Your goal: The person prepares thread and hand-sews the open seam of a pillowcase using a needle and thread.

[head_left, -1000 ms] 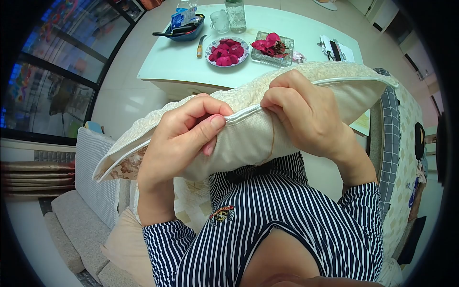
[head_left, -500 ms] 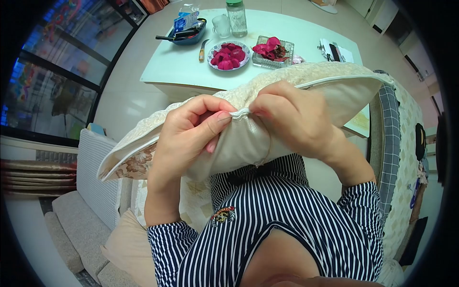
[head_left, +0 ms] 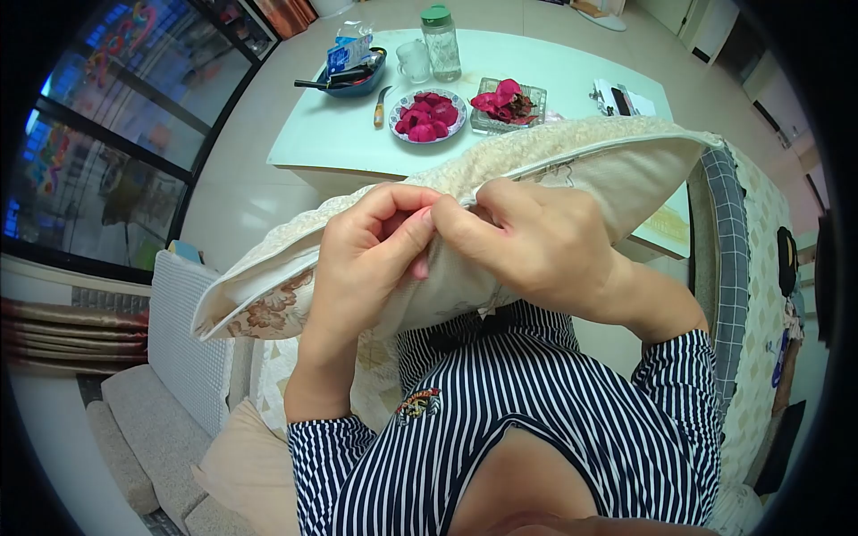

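A beige cushion (head_left: 645, 177) with a brown flower pattern lies across in front of me, with a white zipper edge (head_left: 617, 148) along its side. My left hand (head_left: 362, 255) pinches the cushion's edge near its middle, thumb against the bent index finger. Right beside it, my right hand (head_left: 545, 237) is closed on the same edge, its fingers bent and the index fingertip meeting the left thumb. The bit of zipper between the fingertips is mostly hidden, and a zipper pull cannot be made out.
Beyond the cushion stands a white table (head_left: 340, 143) bearing a plate of pink petals (head_left: 427, 117), a glass dish (head_left: 527, 116), a knife (head_left: 382, 107), a blue basin (head_left: 357, 87), a mug (head_left: 414, 62) and a green-lidded bottle (head_left: 441, 49). A grey sofa (head_left: 165, 429) is at left.
My right hand has shifted left and turned, so the fingertips of both hands now meet. The white zipper strip that showed between them is covered. The cushion has tilted slightly.
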Motion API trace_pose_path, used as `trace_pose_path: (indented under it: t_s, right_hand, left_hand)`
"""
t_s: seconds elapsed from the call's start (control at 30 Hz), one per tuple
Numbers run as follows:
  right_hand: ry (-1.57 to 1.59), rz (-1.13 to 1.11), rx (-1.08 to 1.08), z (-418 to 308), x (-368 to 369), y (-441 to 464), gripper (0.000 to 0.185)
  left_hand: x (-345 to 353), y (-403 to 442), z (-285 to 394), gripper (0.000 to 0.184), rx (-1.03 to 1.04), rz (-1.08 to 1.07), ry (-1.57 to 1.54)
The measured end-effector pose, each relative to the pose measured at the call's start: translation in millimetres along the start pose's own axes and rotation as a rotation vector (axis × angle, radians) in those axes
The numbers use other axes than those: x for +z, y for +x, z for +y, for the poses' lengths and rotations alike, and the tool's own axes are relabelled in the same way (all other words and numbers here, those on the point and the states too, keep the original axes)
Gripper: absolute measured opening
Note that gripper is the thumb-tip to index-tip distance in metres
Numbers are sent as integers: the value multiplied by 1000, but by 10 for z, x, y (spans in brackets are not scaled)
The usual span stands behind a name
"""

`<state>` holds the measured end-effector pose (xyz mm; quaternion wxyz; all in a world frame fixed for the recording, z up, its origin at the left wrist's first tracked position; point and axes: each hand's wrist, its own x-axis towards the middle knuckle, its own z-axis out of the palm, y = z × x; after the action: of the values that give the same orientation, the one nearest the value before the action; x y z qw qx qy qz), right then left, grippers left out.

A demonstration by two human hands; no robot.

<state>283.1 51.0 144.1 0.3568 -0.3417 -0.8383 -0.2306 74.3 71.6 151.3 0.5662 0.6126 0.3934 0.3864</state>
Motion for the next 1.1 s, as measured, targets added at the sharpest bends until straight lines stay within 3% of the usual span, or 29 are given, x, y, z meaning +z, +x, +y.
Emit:
trace_pose_path:
  t_s: [0.1,0.17,0.27,0.33,0.43,0.57,0.63,0.7,0.73,0.77,0.83,0.9,0.97,1.03,1.1]
  right_hand:
    - [12,-27,-15,-41,13,88,18]
    - [46,74,-56,-48,78,154,14]
    - [108,206,-210,-145,99,199,11]
    - [303,200,-326,-329,-6,211,9]
    - [394,274,-345,-431,139,147,16]
    - [876,81,-96,-316,210,-69,6]
    - [1901,-72,478,-433,17,-317,8]
    - [2306,-341,495,-361,-160,-499,18]
    - [2363,-582,198,-271,-160,-632,17]
    - [2377,-825,-110,-194,-140,-712,17]
    - [2319,-783,-123,-207,-253,-664,16]
    - [2054,-446,433,-219,-393,-588,15]
    - [1198,-142,355,-207,-282,-411,36]
    - [639,43,376,-220,-66,-319,32]
    - [561,134,418,-324,105,-164,29]
  left_hand:
    - [-23,-23,4,18,-34,-68,-79]
    - [-38,-32,-44,20,-10,-94,-88]
    - [-21,-22,-46,18,38,-29,-62]
    - [-4,0,-16,15,-73,6,-67]
    - [-63,60,-98,15,10,43,-104]
    - [-151,69,-104,14,66,81,-12]
    - [-156,81,-117,14,84,93,-27]
    - [-148,73,-101,15,49,139,-72]
    - [-147,85,-105,15,49,142,-76]
    - [-153,111,-111,16,50,157,-85]
    - [-150,136,-105,17,54,173,-95]
    - [-134,142,-95,16,58,155,-92]
    - [-105,131,-95,17,49,154,-100]
    - [-93,126,-92,17,38,153,-105]
    - [-85,109,-101,17,62,145,-100]
